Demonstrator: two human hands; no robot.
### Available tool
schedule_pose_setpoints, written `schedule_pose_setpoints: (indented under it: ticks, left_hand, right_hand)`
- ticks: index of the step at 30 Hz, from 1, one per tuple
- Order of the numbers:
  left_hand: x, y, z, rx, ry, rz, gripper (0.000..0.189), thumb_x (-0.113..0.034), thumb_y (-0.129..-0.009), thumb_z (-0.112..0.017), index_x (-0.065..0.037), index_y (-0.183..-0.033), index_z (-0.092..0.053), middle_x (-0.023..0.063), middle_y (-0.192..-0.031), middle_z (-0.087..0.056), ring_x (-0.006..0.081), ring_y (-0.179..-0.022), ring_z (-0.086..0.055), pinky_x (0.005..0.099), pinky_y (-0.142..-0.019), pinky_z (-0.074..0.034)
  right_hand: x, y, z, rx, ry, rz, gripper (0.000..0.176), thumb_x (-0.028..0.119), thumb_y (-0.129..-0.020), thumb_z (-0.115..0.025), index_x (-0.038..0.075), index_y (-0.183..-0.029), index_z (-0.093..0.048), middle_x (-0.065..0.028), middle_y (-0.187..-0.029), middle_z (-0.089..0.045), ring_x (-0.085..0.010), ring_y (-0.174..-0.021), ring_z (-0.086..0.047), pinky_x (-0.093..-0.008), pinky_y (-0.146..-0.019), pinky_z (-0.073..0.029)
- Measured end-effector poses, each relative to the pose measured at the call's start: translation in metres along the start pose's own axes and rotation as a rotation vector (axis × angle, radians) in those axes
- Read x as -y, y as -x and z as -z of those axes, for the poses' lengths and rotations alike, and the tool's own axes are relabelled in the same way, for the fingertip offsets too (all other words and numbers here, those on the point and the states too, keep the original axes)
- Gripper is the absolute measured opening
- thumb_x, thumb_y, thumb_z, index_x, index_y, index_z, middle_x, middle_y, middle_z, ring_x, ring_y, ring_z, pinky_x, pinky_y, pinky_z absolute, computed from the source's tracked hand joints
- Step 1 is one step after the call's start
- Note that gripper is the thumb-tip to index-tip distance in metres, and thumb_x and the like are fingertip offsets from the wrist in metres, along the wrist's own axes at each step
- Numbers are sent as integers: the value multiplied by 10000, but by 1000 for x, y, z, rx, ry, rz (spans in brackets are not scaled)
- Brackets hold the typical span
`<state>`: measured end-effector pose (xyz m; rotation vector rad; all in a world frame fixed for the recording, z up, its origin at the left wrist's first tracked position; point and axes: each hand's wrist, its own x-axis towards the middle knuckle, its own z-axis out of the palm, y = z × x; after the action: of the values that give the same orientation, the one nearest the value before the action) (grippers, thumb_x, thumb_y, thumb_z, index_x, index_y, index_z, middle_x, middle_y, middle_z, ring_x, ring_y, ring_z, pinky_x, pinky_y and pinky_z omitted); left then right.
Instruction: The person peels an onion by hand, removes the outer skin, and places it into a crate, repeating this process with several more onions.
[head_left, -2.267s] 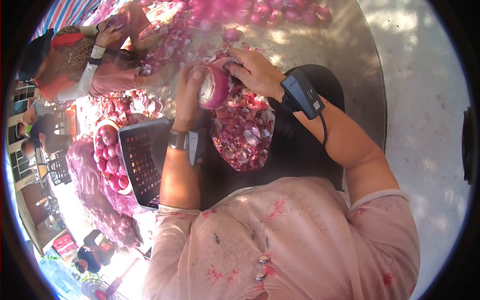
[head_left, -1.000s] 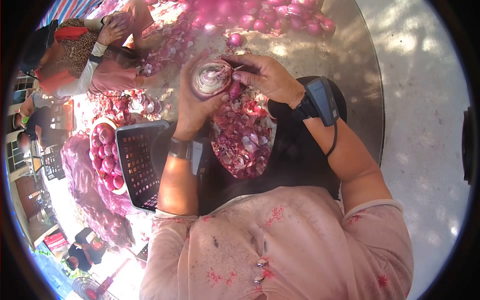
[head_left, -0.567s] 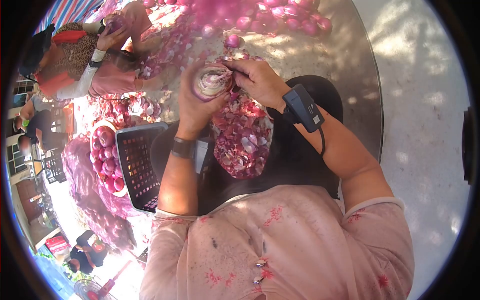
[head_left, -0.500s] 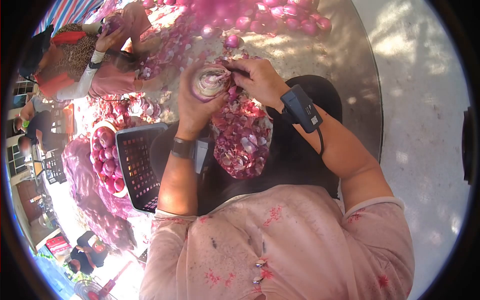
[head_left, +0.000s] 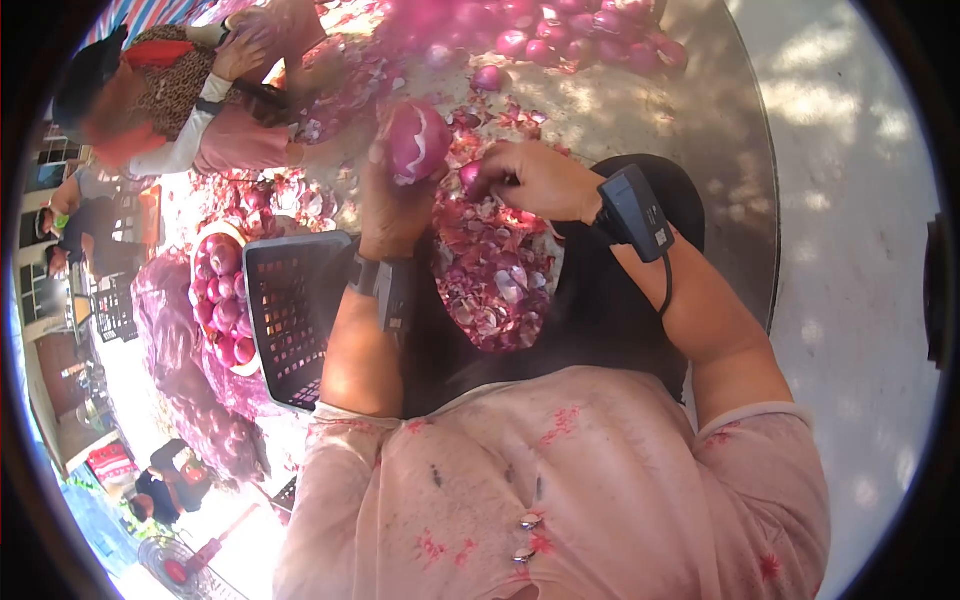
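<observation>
My left hand (head_left: pixel 388 205) is wrapped round a red onion (head_left: pixel 418 145), holding it up in front of me. The onion is glossy purple-pink with a pale, wavy torn edge of skin across it. To its right, a little apart, my right hand (head_left: pixel 535 180) has its fingers curled in a pinch. A shiny purple piece of onion skin (head_left: pixel 470 177) shows at those fingertips, partly hidden by them. Below both hands, a heap of loose onion skins (head_left: pixel 495 280) lies between my dark-clothed legs.
A black plastic crate (head_left: pixel 290 325) stands left of my arm, beside a bowl of red onions (head_left: pixel 225 300) and purple mesh sacks (head_left: pixel 175 370). More onions (head_left: pixel 560 35) lie on the floor ahead. A co-worker (head_left: pixel 190 110) sits at upper left. Each of my wrists carries a strapped device.
The onion has turned in my left hand, so its ringed end has given way to its smooth purple side. My right hand has moved from the onion, down and slightly right.
</observation>
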<state>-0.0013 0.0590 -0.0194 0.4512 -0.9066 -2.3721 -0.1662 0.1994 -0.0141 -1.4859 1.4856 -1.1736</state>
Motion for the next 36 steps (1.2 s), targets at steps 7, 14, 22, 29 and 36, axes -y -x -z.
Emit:
schedule_pose_setpoints:
  ticks: [7, 14, 22, 29, 36]
  left_hand:
    - [-19, 23, -17, -40, 149, -1, 716, -542, -765, -689, -115, -1282, -438, 157, -1207, -521, 332, -1051, -530, 330, -579, -449]
    - [-93, 93, 30, -126, 103, -246, 536, -476, -843, -646, -161, -1252, -502, 57, -1134, -583, 240, -994, -581, 338, -636, -443]
    - [-91, 220, 94, -385, 572, -275, 563, -382, -791, -742, -139, -1238, -501, 128, -1199, -544, 371, -1154, -508, 411, -849, -532]
    - [-57, 250, 81, -455, 515, -183, 603, -376, -787, -753, -159, -1271, -465, 120, -1239, -518, 372, -1135, -531, 485, -911, -517]
    - [-45, 244, 24, -280, 281, 12, 588, -418, -861, -663, -81, -1289, -441, 126, -1217, -537, 306, -1144, -533, 426, -933, -497]
  right_hand:
    - [-2, 4, 2, 349, 393, -59, 237, 208, -807, -654, 11, -933, -692, -172, -872, -655, -318, -828, -621, -376, -744, -482]
    - [-11, 17, 4, 374, 487, -165, 233, 134, -804, -659, -18, -981, -643, -196, -889, -663, -344, -837, -635, -379, -765, -492]
    - [4, 21, -4, 240, 320, -212, 235, 163, -867, -638, -34, -994, -630, -171, -833, -651, -236, -751, -622, -336, -729, -480]
    - [43, 32, -52, 54, -131, -185, 189, 175, -853, -698, 35, -965, -639, -14, -807, -600, -78, -711, -537, -230, -650, -441]
    - [171, 33, -153, 125, 76, 280, 365, 81, -719, -761, 93, -1054, -616, -71, -1014, -528, -181, -836, -588, -293, -700, -506]
